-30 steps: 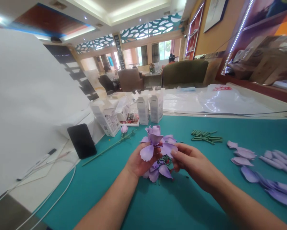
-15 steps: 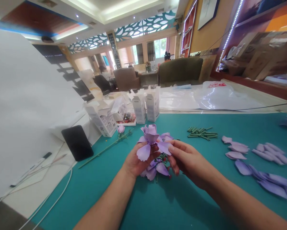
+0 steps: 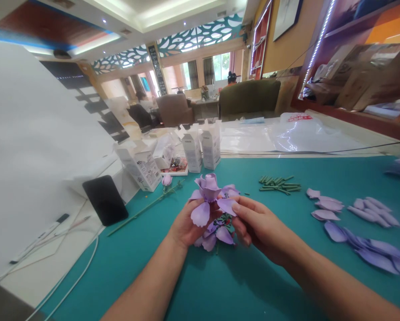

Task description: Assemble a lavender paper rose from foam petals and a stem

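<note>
My left hand point(image 3: 182, 225) is closed around the underside of a purple artificial flower point(image 3: 208, 189), holding it upright above the mat. Its petals spread outward, and the part inside my palm is hidden. My right hand point(image 3: 256, 218) pinches a light purple petal point(image 3: 226, 206) on the flower's right side between thumb and fingers. Below the flower lies a pile of purple petals point(image 3: 209, 242) mixed with small green and red pieces, partly covered by my hands. A long green stem with a closed pinkish bud point(image 3: 166, 179) rests to the left.
Short green sticks point(image 3: 280, 185) lie right of centre on the green mat point(image 3: 253, 285). Pale petals point(image 3: 328, 203), rolled petals point(image 3: 375, 211) and darker purple petals point(image 3: 370, 247) are grouped farther right. White boxes point(image 3: 211, 149) stand behind, a black tablet point(image 3: 105, 200) at left.
The whole view has shifted slightly, moving things a little leftward. Both hands keep the same hold on the flower and its petal; otherwise little differs.
</note>
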The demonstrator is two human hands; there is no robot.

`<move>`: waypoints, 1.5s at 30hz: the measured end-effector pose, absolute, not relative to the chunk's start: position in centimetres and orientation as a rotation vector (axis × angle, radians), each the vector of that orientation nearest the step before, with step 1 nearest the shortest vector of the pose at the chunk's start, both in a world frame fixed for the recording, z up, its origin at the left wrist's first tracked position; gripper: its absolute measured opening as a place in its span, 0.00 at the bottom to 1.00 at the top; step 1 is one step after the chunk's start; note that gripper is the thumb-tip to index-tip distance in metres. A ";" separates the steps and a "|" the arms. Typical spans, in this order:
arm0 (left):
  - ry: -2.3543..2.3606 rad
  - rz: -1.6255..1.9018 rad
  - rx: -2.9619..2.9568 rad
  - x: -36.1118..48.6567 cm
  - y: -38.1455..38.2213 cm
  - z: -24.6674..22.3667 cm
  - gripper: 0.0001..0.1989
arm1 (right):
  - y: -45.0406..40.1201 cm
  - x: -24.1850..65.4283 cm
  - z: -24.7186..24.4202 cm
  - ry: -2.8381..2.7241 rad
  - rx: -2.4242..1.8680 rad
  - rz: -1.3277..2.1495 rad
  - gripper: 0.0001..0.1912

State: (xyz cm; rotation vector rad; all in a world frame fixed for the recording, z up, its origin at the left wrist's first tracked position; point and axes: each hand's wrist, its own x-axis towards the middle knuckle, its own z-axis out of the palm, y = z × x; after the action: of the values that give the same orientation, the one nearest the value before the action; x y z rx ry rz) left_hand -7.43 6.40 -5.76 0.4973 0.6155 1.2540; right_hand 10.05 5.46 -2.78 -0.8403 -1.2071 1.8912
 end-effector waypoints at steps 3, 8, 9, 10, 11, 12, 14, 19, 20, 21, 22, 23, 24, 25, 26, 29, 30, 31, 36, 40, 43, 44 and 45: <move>0.612 1.258 0.506 -7.5 6.4 -5.7 0.06 | 5.4 10.0 -2.8 -1.189 -0.823 1.906 0.17; 0.601 1.250 0.562 -7.4 6.3 -5.6 0.07 | 5.3 9.9 -2.9 -1.160 -0.807 1.921 0.16; 0.604 1.247 0.574 -7.4 6.3 -5.6 0.07 | 5.3 9.9 -2.9 -1.156 -0.806 1.921 0.15; 0.609 1.246 0.582 -7.4 6.3 -5.6 0.08 | 5.2 9.9 -2.9 -1.153 -0.804 1.922 0.15; 0.613 1.247 0.587 -7.4 6.2 -5.6 0.08 | 5.2 9.9 -2.9 -1.148 -0.800 1.923 0.15; 0.618 1.250 0.589 -7.4 6.2 -5.5 0.09 | 5.2 9.9 -2.9 -1.142 -0.794 1.927 0.15; 0.625 1.255 0.588 -7.4 6.2 -5.5 0.10 | 5.2 9.8 -2.9 -1.133 -0.786 1.938 0.15; 0.630 1.249 0.602 -7.5 6.2 -5.5 0.09 | 5.2 9.9 -3.1 -1.121 -0.791 1.955 0.16; 0.630 1.249 0.606 -7.5 6.2 -5.5 0.10 | 5.2 9.9 -3.2 -1.119 -0.795 1.959 0.16; 0.629 1.249 0.611 -7.5 6.2 -5.5 0.10 | 5.2 9.9 -3.2 -1.116 -0.799 1.963 0.17; 0.627 1.249 0.618 -7.5 6.2 -5.5 0.11 | 5.2 10.0 -3.2 -1.113 -0.802 1.969 0.17; 0.623 1.248 0.624 -7.5 6.2 -5.5 0.11 | 5.2 10.0 -3.2 -1.108 -0.804 1.977 0.17; 0.620 1.248 0.630 -7.5 6.2 -5.5 0.12 | 5.1 10.0 -3.2 -1.100 -0.803 1.982 0.17; 0.616 1.250 0.635 -7.5 6.2 -5.4 0.12 | 5.1 10.0 -3.2 -1.093 -0.800 1.987 0.17; 0.613 1.251 0.640 -7.5 6.1 -5.3 0.13 | 5.1 10.0 -3.2 -1.088 -0.794 1.993 0.17; 0.612 1.250 0.652 -7.4 6.1 -5.1 0.15 | 5.1 10.0 -3.1 -1.082 -0.788 2.008 0.18; 0.613 1.251 0.657 -7.4 6.1 -5.0 0.15 | 5.1 10.0 -3.0 -1.082 -0.788 2.012 0.18; 0.614 1.250 0.663 -7.4 6.1 -4.9 0.15 | 5.1 10.0 -3.0 -1.080 -0.788 2.017 0.18; 0.627 1.255 0.680 -7.4 6.1 -4.8 0.17 | 4.9 9.9 -2.6 -1.038 -0.810 2.034 0.21; 0.635 1.253 0.692 -7.5 6.1 -4.9 0.16 | 4.8 9.8 -2.5 -1.018 -0.825 2.040 0.21; 0.637 1.256 0.695 -7.6 6.0 -5.0 0.16 | 4.7 9.8 -2.5 -1.018 -0.826 2.042 0.20; 0.637 1.258 0.693 -7.6 6.0 -5.0 0.16 | 4.7 9.8 -2.5 -1.016 -0.830 2.045 0.20; 0.636 1.259 0.693 -7.6 6.0 -5.1 0.16 | 4.7 9.8 -2.5 -1.012 -0.835 2.049 0.19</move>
State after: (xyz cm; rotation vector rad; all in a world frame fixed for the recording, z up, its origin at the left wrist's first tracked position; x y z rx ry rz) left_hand -7.62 5.96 -5.06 0.6925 0.6360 1.2591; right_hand 9.83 4.71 -2.45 -0.8354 -1.0124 2.0488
